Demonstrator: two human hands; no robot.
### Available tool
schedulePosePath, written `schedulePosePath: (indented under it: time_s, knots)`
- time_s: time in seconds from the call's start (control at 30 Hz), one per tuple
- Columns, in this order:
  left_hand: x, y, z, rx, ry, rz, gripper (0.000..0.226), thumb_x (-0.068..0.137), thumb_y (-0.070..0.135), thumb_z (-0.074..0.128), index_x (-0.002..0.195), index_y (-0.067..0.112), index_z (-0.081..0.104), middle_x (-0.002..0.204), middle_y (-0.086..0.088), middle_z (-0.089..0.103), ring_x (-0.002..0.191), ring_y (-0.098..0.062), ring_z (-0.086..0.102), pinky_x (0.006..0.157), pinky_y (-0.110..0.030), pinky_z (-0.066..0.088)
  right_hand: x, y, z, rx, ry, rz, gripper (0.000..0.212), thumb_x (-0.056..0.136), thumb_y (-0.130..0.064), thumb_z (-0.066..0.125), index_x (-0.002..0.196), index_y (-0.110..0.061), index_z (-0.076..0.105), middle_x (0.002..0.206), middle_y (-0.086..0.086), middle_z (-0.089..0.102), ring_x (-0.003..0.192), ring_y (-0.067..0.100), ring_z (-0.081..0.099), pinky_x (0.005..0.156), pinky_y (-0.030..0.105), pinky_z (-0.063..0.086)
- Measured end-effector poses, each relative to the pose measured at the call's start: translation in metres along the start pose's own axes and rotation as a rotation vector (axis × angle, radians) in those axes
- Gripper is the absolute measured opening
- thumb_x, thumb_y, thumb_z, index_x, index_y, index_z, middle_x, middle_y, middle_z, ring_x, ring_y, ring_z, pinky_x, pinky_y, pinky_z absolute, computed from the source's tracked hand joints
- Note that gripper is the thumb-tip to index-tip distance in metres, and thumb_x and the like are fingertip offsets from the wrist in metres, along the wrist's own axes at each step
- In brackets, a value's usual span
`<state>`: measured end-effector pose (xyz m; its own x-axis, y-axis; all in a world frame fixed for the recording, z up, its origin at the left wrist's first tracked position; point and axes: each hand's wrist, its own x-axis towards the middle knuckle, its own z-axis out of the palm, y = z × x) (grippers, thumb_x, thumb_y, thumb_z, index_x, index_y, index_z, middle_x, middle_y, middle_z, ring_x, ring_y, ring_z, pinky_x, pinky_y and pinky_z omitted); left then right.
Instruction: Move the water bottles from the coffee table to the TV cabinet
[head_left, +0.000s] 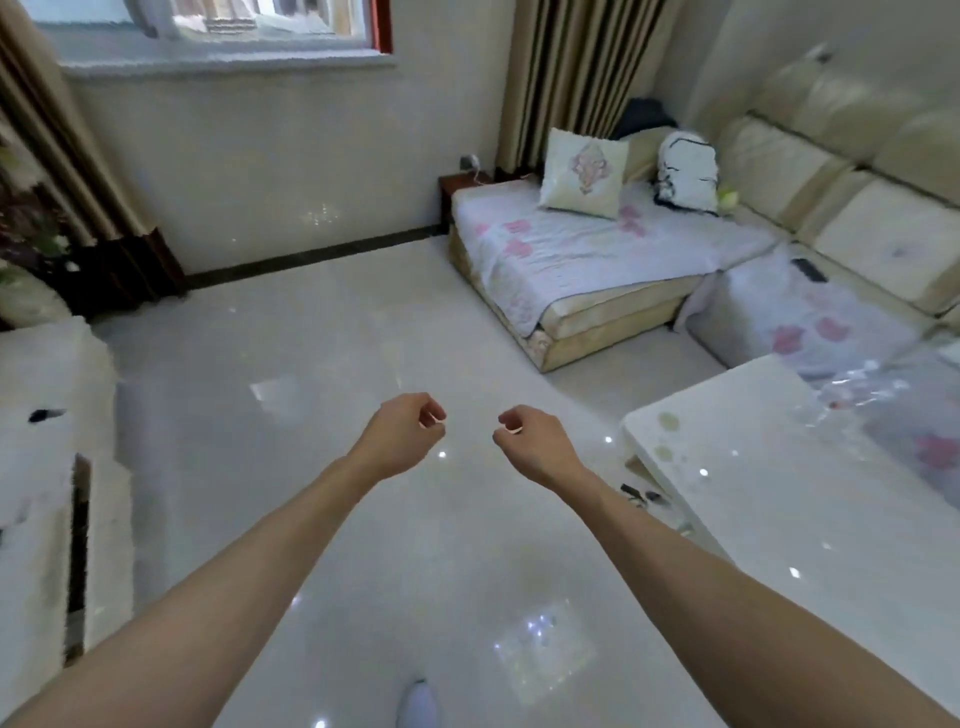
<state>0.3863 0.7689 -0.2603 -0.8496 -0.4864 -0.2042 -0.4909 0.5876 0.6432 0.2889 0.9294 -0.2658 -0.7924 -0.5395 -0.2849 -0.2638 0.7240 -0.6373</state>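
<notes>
Both my arms reach forward over the glossy white floor. My left hand (402, 434) and my right hand (530, 439) are empty, each with its fingers loosely curled inward. The white coffee table (769, 467) stands to the right of my right arm. A blurred clear plastic mass (872, 389) lies at its far right edge; I cannot tell whether it holds bottles. The white TV cabinet (47, 467) runs along the left edge of the view. No water bottle shows clearly anywhere.
A cream corner sofa (597, 270) with a flowered cover, a cushion (584, 171) and a white bag (685, 174) fills the far right. A small dark side table (460, 189) stands by the sofa's end. Striped curtains hang at both sides of the window.
</notes>
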Motion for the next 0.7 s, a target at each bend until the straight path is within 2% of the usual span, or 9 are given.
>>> schedulePosePath:
  time_s: [0.17,0.4,0.5,0.63,0.7]
  knots:
    - [0.120,0.075,0.024,0.056,-0.138,0.179,0.023,0.086,0.018,0.060,0.107,0.011,0.068,0.105,-0.008,0.069,0.093,-0.023,0.063,0.085,-0.029,0.047,0.077,0.039,-0.077,0.030,0.133,0.140,0.042,0.087,-0.028,0.054,0.125,-0.012,0.061,0.129,0.006,0.064,0.116,0.023,0.060,0.101,0.033,0.045]
    - [0.281,0.179,0.079,0.130,-0.281,0.356,0.023,0.087,0.018,0.058,0.107,0.011,0.066,0.104,-0.007,0.068,0.085,-0.015,0.057,0.083,-0.028,0.048,0.197,0.118,-0.159,0.140,0.284,0.303,0.033,0.085,-0.026,0.057,0.113,-0.011,0.065,0.118,0.007,0.068,0.107,0.022,0.062,0.090,0.030,0.046]
    - [0.350,0.223,0.102,0.152,-0.327,0.375,0.022,0.087,0.018,0.059,0.106,0.010,0.066,0.104,-0.008,0.069,0.083,-0.016,0.058,0.077,-0.026,0.047,0.255,0.148,-0.197,0.197,0.329,0.346,0.030,0.084,-0.025,0.058,0.108,-0.010,0.066,0.111,0.007,0.069,0.102,0.023,0.062,0.085,0.029,0.045]
    - [0.435,0.286,0.127,0.185,-0.402,0.382,0.022,0.087,0.021,0.058,0.106,0.012,0.065,0.104,-0.006,0.070,0.091,-0.021,0.064,0.080,-0.031,0.052,0.320,0.180,-0.252,0.239,0.342,0.396,0.028,0.083,-0.024,0.057,0.106,-0.010,0.066,0.108,0.008,0.068,0.099,0.024,0.061,0.081,0.030,0.045]
    - [0.473,0.317,0.139,0.172,-0.429,0.381,0.023,0.087,0.020,0.057,0.107,0.013,0.065,0.105,-0.005,0.068,0.093,-0.021,0.064,0.074,-0.029,0.051,0.350,0.194,-0.281,0.245,0.354,0.428,0.029,0.083,-0.024,0.057,0.107,-0.010,0.065,0.107,0.008,0.067,0.098,0.025,0.061,0.080,0.030,0.046]
